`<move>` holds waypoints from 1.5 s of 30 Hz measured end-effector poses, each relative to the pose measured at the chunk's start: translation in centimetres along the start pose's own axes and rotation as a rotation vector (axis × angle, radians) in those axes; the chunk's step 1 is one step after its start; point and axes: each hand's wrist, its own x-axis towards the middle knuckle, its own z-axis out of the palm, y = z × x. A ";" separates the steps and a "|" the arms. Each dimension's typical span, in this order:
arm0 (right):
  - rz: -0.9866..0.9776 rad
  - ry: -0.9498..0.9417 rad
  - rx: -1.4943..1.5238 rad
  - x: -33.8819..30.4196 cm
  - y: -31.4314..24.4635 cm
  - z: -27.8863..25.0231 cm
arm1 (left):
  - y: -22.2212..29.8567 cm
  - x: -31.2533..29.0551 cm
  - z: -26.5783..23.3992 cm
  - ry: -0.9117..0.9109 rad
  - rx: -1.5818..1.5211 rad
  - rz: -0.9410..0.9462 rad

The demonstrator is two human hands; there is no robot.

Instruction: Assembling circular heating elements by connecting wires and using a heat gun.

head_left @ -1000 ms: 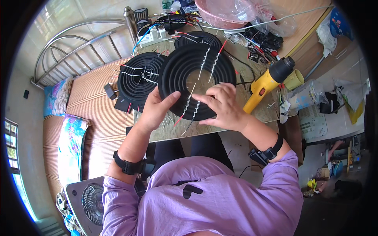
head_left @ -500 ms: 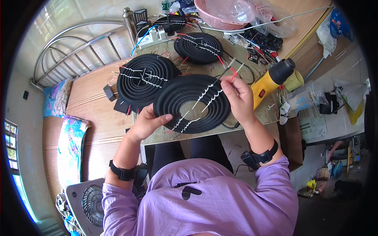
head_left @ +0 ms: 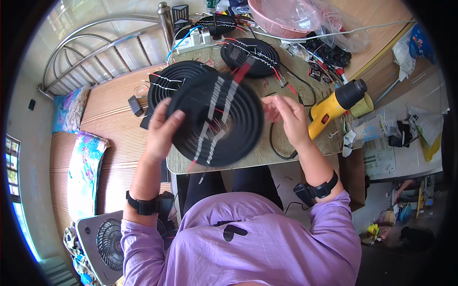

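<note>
My left hand [head_left: 162, 131] is closed on the left edge of a black ribbed coil disc [head_left: 248, 128], thumb on top. The disc hangs tilted over the table's front part and is smeared by motion. Two pairs of twisted pale wires [head_left: 206, 143] with red ends run across its face. At its right edge is my right hand [head_left: 291, 119], fingers loosely bent and parted, with nothing visible in them; whether the fingertips touch the rim I cannot tell. Behind lie two similar coil discs, one at left [head_left: 160, 78], partly covered by the held one, and one farther back [head_left: 260, 59].
A yellow heat gun [head_left: 329, 112] lies at the table's right, by a yellow-green cup [head_left: 363, 105]. A white power strip [head_left: 193, 42], another black coil [head_left: 217, 25] and a pink basket [head_left: 281, 28] are at the back. A bed [head_left: 119, 119] adjoins the left side.
The coil disc has swung up and left and turned, its wires now steeper. My left hand moved up and left with it. My right hand has come off the wire ends and dropped slightly.
</note>
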 end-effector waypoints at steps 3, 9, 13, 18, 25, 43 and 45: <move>-0.084 -0.027 -0.449 1.4 1.3 -0.6 | 1.4 1.7 -2.2 0.261 -0.146 0.095; -0.158 -0.109 -0.986 5.2 1.6 -1.2 | 2.6 3.7 -7.2 0.366 -0.204 0.063; -0.173 -0.167 -1.225 7.8 2.3 -1.8 | 2.7 4.7 -8.6 0.356 -0.196 0.027; -0.127 -0.187 -1.410 10.5 4.0 -1.9 | 3.3 5.4 -8.5 0.303 -0.190 -0.022; -0.050 -0.182 -1.554 13.4 7.1 -2.1 | 1.0 7.2 -8.4 0.321 0.562 -0.050; -0.396 -0.195 -1.284 16.2 8.2 -5.8 | 0.5 6.5 -7.5 0.338 0.741 0.226; -0.328 -0.101 -1.286 16.4 7.5 -6.1 | 0.9 6.5 -7.0 0.351 0.773 0.285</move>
